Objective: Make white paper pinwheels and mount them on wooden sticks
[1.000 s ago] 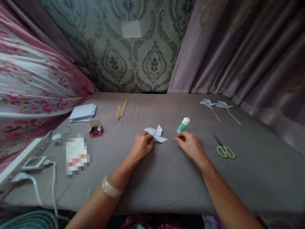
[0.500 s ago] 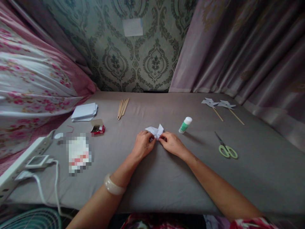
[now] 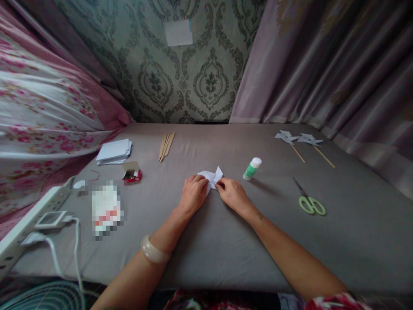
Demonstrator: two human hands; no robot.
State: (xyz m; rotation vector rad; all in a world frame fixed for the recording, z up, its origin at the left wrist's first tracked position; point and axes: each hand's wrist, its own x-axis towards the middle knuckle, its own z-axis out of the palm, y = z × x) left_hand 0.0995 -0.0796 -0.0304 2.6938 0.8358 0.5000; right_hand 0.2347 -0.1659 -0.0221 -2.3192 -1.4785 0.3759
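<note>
A white paper pinwheel (image 3: 211,177) lies on the grey cloth between my two hands, its blades folded and partly covered by my fingers. My left hand (image 3: 194,192) pinches its left side. On the right side, the fingertips of my right hand (image 3: 232,194) are closed on the paper. A glue stick (image 3: 252,168) with a white cap and green label stands just beyond my right hand. Farther right lie scissors (image 3: 310,203) with light green handles. Two finished-looking pinwheels on sticks, one nearer (image 3: 285,137) and one farther right (image 3: 309,139), rest at the back right.
Several flat wooden sticks (image 3: 166,147) lie at the back left, beside a stack of white paper (image 3: 114,151). Nearer are a small open red box (image 3: 132,175) and a blurred-out packet (image 3: 107,209). A power strip (image 3: 48,206) with white cables runs along the left edge.
My fingers have shifted slightly on the paper pinwheel, and more of its lower part shows between my hands. The view has moved a little; the other things stay in place.
</note>
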